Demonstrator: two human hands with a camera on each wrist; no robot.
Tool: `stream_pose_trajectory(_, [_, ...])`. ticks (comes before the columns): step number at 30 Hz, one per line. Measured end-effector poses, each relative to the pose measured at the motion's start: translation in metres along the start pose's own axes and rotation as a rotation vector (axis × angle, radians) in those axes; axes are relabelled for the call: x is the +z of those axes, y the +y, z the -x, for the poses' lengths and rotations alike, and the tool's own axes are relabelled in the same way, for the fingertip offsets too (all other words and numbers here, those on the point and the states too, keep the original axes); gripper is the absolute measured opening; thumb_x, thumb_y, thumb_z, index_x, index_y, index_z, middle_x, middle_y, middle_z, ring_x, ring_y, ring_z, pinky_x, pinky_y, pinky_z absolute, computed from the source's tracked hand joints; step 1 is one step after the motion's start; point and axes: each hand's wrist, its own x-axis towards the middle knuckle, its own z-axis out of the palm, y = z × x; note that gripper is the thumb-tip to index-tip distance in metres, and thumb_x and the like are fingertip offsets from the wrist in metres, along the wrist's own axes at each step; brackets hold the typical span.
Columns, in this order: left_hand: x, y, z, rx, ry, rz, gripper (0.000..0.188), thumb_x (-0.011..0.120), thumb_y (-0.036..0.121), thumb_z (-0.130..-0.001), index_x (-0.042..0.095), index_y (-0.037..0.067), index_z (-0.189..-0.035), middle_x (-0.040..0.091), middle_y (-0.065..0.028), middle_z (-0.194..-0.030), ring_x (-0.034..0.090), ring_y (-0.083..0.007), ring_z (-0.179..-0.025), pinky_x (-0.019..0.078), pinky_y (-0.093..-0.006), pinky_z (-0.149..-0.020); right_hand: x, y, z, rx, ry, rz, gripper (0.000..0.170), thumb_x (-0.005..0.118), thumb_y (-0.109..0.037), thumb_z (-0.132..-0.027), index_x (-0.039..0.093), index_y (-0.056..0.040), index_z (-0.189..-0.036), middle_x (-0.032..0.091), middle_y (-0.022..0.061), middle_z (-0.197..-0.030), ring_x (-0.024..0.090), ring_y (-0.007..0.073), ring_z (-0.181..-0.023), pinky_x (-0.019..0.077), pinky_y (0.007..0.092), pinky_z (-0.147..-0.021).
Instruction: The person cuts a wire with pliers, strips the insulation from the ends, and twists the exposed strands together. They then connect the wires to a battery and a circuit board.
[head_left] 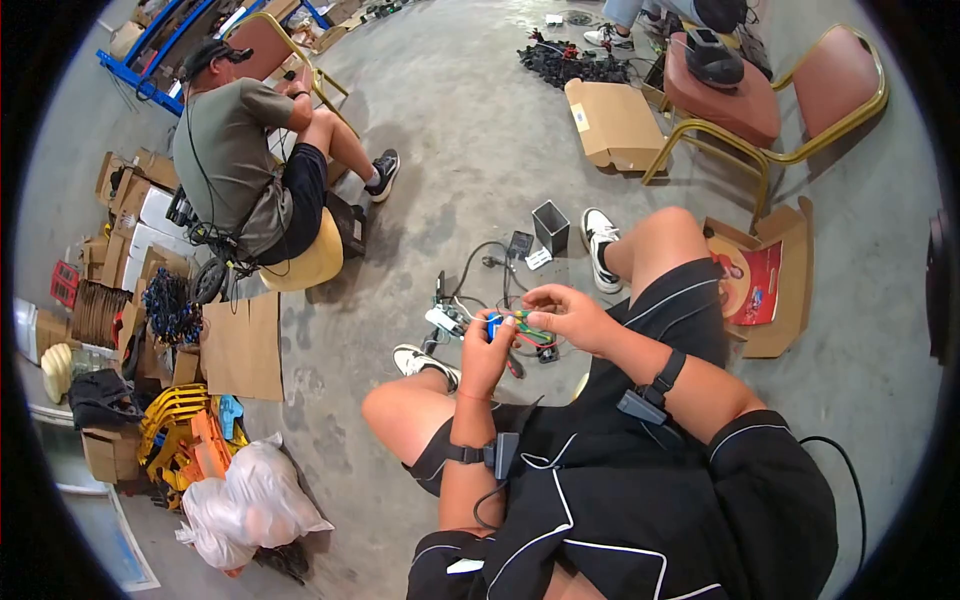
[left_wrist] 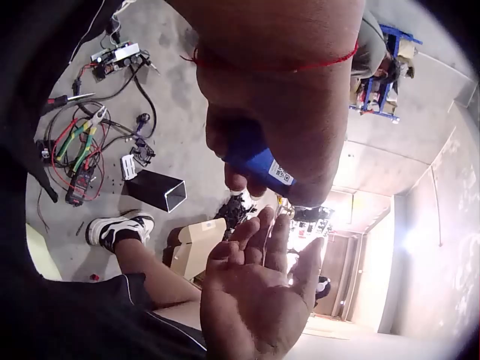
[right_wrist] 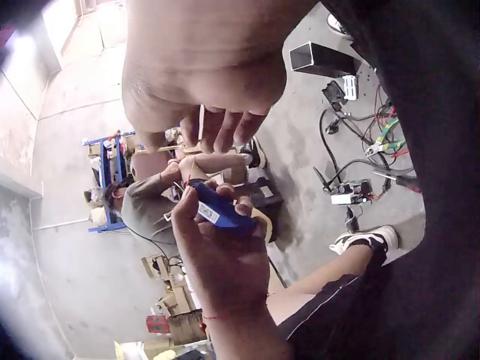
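Observation:
My left hand (head_left: 484, 358) curls its fingers round a blue block (head_left: 494, 325) with a white printed label, seen closer in the left wrist view as the blue block (left_wrist: 259, 161). Facing it in the head view is my right hand (head_left: 572, 318), thumb and index finger apart beside the block. In the left wrist view the right hand (left_wrist: 259, 300) shows its palm, fingers loosely extended. A thin pale strip (right_wrist: 201, 124) shows by the right hand's fingers in the right wrist view; whether they touch it I cannot tell. The left hand (right_wrist: 225, 262) grips the block from below there.
On the floor ahead lie cables, green-handled pliers (left_wrist: 90, 127), a multimeter-like device (left_wrist: 79, 186) and a circuit assembly (right_wrist: 351, 193). A black rectangular bin (head_left: 551, 228) stands beyond. Cardboard (head_left: 243, 345) and plastic bags (head_left: 250, 505) lie left; a seated person (head_left: 235, 150) is farther back.

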Motion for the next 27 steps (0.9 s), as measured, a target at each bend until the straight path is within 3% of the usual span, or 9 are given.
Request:
stream_pose_trajectory(5, [0.004, 0.003, 0.002, -0.033, -0.009, 0.051, 0.02, 0.07, 0.019, -0.097, 0.061, 0.002, -0.104, 0.067, -0.0051, -0.083, 0.062, -0.0103, -0.067, 0.051, -0.0256, -0.06, 0.0, -0.001, 0.002, -0.047, 0.009, 0.109, 0.037, 0.073, -0.022, -0.096, 0.066, -0.0002, -0.125, 0.069, 0.0066, -0.112, 0.062, 0.0115, -0.098, 0.0514, 0.0303, -0.087])
stream_pose_trajectory(8, [0.008, 0.01, 0.001, -0.037, -0.008, 0.021, 0.018, 0.067, 0.02, -0.1, 0.058, 0.004, -0.102, 0.066, -0.0054, -0.081, 0.062, -0.0129, -0.066, 0.0519, -0.0272, -0.059, 0.003, 0.002, 0.002, -0.076, 0.019, 0.111, 0.026, 0.072, -0.021, -0.097, 0.071, 0.0008, -0.111, 0.07, 0.0015, -0.09, 0.061, 0.0081, -0.083, 0.0505, 0.0282, -0.075])
stream_pose_trajectory(17, [0.007, 0.012, 0.001, -0.1, -0.04, 0.144, 0.02, 0.066, 0.02, -0.101, 0.064, 0.003, -0.111, 0.065, -0.0054, -0.08, 0.061, -0.0128, -0.064, 0.0514, -0.0267, -0.059, 0.009, -0.001, 0.002, -0.148, 0.092, 0.169, 0.024, 0.07, -0.021, -0.098, 0.072, 0.0008, -0.108, 0.07, 0.001, -0.087, 0.059, 0.0061, -0.08, 0.0487, 0.0264, -0.07])
stream_pose_trajectory(19, [0.006, 0.008, 0.001, -0.115, -0.015, 0.172, 0.023, 0.071, 0.02, -0.097, 0.065, 0.002, -0.109, 0.066, -0.0037, -0.079, 0.061, -0.0096, -0.066, 0.0516, -0.025, -0.057, 0.01, -0.001, 0.001, -0.162, 0.107, 0.196, 0.024, 0.07, -0.021, -0.098, 0.072, 0.0008, -0.107, 0.069, 0.0009, -0.087, 0.059, 0.0061, -0.079, 0.0486, 0.0265, -0.069])
stream_pose_trajectory(27, [0.008, 0.007, 0.002, -0.101, -0.009, 0.092, 0.021, 0.068, 0.021, -0.099, 0.065, 0.003, -0.109, 0.067, -0.0056, -0.08, 0.062, -0.0126, -0.065, 0.0518, -0.0263, -0.059, 0.012, -0.002, 0.002, -0.129, 0.206, 0.282, 0.025, 0.069, -0.023, -0.097, 0.071, 0.0012, -0.103, 0.069, 0.0042, -0.083, 0.06, 0.0074, -0.077, 0.0492, 0.0275, -0.069])
